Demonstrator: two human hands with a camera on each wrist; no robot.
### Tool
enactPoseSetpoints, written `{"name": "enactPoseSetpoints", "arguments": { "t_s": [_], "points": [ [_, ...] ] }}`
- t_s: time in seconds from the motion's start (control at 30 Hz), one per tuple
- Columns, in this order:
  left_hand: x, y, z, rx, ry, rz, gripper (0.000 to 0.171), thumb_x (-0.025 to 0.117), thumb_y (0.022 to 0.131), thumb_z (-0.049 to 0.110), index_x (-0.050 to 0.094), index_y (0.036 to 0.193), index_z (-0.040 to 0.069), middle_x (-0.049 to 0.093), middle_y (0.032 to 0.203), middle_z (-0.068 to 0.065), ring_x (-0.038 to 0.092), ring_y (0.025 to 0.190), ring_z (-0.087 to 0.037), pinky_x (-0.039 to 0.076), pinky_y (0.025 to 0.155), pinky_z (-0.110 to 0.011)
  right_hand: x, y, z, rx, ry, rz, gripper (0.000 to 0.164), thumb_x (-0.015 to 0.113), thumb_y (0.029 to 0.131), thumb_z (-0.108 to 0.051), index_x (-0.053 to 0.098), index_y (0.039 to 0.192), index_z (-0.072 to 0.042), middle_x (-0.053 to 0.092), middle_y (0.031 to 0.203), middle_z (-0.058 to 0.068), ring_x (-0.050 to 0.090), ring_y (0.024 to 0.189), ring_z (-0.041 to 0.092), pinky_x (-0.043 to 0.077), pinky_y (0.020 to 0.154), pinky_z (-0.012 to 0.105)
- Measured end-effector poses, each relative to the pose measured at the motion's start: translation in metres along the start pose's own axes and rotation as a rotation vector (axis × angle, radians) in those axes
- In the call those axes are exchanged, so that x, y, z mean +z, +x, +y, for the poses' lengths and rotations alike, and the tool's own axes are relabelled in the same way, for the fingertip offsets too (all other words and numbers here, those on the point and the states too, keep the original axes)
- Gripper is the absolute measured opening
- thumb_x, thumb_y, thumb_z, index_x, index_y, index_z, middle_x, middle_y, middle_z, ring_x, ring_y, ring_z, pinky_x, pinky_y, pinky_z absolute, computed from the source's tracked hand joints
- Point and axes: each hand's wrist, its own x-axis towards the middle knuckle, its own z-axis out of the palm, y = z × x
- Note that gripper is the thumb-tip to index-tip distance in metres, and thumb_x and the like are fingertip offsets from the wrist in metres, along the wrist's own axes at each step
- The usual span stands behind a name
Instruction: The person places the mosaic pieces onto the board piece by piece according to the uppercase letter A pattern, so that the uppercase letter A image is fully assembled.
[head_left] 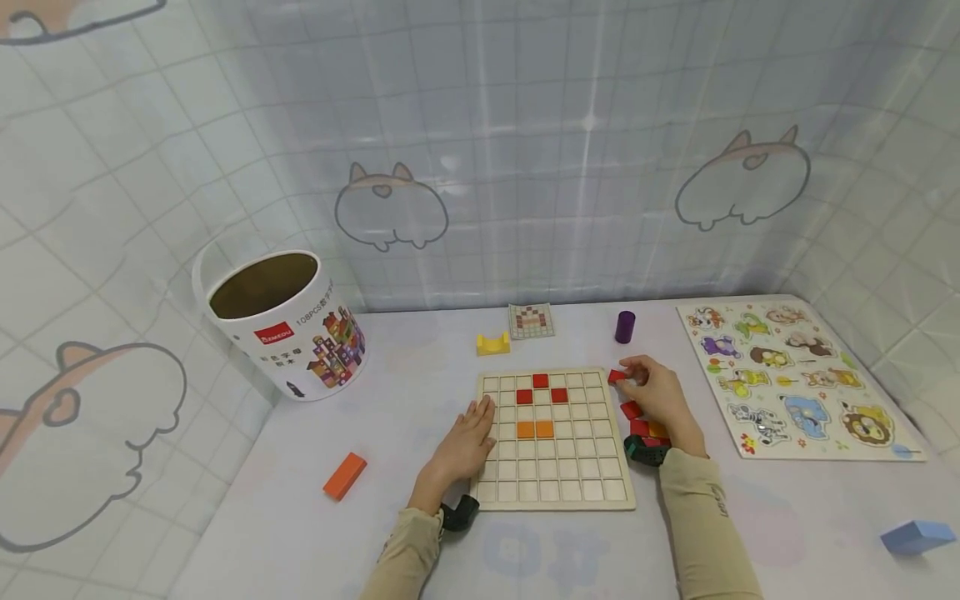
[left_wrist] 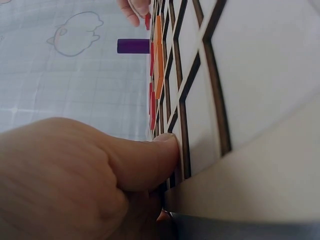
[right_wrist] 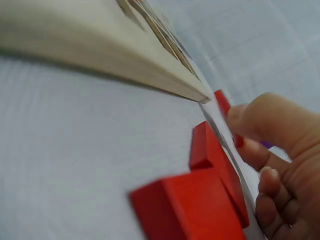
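A wooden grid board [head_left: 528,492] lies flat on the table, with red square tiles [head_left: 541,381] and two orange square tiles [head_left: 536,430] set in some of its cells. My left hand [head_left: 463,442] rests along the board's left edge, its thumb [left_wrist: 160,157] on the rim in the left wrist view. Between thumb and finger, my right hand [head_left: 656,396] pinches a red tile [right_wrist: 229,117] just off the board's upper right corner. Loose red tiles [right_wrist: 205,210] lie on the table below that hand, along the board's right side, with an orange one among them.
Behind the board are a small pattern card [head_left: 532,321], a yellow arch block [head_left: 493,344] and a purple cylinder [head_left: 625,327]. An animal puzzle board [head_left: 817,446] lies right. On the left stand a white bucket [head_left: 300,350] and an orange block [head_left: 345,477]. A blue block [head_left: 917,537] sits far right.
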Motion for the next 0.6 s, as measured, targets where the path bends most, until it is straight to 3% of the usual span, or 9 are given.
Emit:
{"name": "enactPoseSetpoints", "arguments": {
  "t_s": [0.23, 0.6],
  "points": [
    [0.001, 0.001, -0.001, -0.002, 0.017, -0.002, 0.058, 0.044, 0.101, 0.013, 0.023, 0.151, -0.007, 0.017, 0.161, -0.021, 0.015, 0.149, -0.040, 0.020, 0.118, -0.058, -0.003, 0.000, -0.010, 0.021, 0.052, 0.019, 0.031, 0.067, 0.089, -0.013, 0.063, 0.118, -0.003, 0.066, 0.106, 0.017, 0.049, 0.080, 0.019, 0.040, 0.065, 0.022],
    [0.000, 0.001, -0.001, -0.001, 0.020, -0.009, 0.057, 0.043, 0.101, 0.013, 0.022, 0.151, -0.007, 0.016, 0.161, -0.021, 0.015, 0.149, -0.041, 0.019, 0.118, -0.058, 0.001, -0.001, -0.032, -0.031, 0.104, 0.135, 0.025, 0.070, 0.088, -0.014, 0.067, 0.111, -0.006, 0.066, 0.099, 0.013, 0.040, 0.074, 0.015, 0.032, 0.058, 0.022]
  ]
}}
